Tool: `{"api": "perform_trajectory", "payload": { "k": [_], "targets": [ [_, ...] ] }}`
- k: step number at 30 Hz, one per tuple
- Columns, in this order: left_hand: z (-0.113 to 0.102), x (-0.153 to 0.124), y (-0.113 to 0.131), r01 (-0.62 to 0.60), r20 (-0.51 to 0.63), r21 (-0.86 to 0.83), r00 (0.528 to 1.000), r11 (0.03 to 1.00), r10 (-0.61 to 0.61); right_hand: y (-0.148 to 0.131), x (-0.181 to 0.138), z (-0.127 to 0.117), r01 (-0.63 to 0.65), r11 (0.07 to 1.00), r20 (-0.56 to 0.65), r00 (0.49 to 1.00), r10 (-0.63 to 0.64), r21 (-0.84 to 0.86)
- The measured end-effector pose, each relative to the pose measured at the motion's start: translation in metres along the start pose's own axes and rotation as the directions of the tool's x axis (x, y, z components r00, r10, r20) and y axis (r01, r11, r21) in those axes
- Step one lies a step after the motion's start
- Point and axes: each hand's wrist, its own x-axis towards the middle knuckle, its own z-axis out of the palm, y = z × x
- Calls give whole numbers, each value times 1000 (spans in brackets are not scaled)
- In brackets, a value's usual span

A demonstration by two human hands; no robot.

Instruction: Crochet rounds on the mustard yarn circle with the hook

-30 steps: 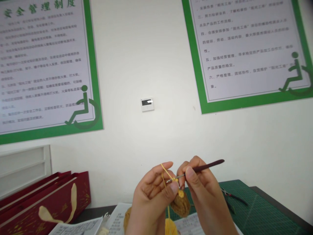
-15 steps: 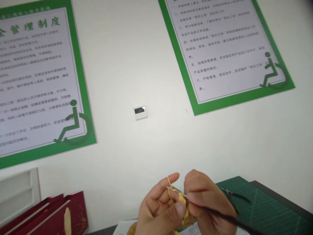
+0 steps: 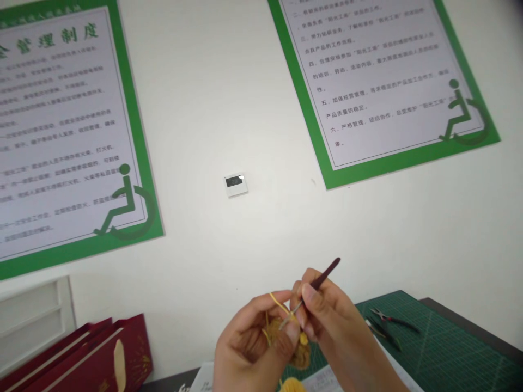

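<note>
My left hand (image 3: pixel 255 337) pinches a small brown and yellow crochet piece (image 3: pixel 301 356) between thumb and fingers. Yellow yarn (image 3: pixel 278 299) runs over its raised index finger. In my right hand (image 3: pixel 327 310) is a crochet hook (image 3: pixel 327 273) with a dark handle that points up and to the right. The hook's metal shaft slants down to the left, and its tip lies at the yellow stitches by my left thumb. Below the hands, a yellow yarn ball (image 3: pixel 292 385) shows at the bottom edge.
On the right lies a green cutting mat (image 3: pixel 445 348) with red-and-black pliers (image 3: pixel 394 320) and another dark-handled tool (image 3: pixel 384 333). Printed paper (image 3: pixel 322 379) is under the hands. Dark red gift bags (image 3: pixel 122 354) stand at lower left. Behind is a white wall with green-framed posters (image 3: pixel 327 173) and a thermostat (image 3: pixel 236 185).
My right hand has turned the crochet hook: its handle pointed down to the right and now points up to the right. More of the brown crochet piece shows.
</note>
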Motion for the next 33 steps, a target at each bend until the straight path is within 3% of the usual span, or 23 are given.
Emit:
{"api": "perform_trajectory", "payload": {
  "k": [3,6,10,22,33],
  "targets": [
    [5,1,-3,-87,-102,44,991,995,91,5,3,-4,187,974,60,982,-180,-131],
    [7,2,-6,-73,-106,15,992,997,74,6,2,-7,277,937,79,961,-266,-212],
    [6,3,-7,-37,-97,7,995,999,37,6,0,-8,256,945,18,966,-258,-205],
    [8,-5,3,-45,-159,63,986,997,55,-1,2,-9,207,969,38,978,-204,-138],
    [3,-8,4,13,-110,58,994,998,-6,-12,3,-17,304,923,127,951,-281,-236]
  ]
}}
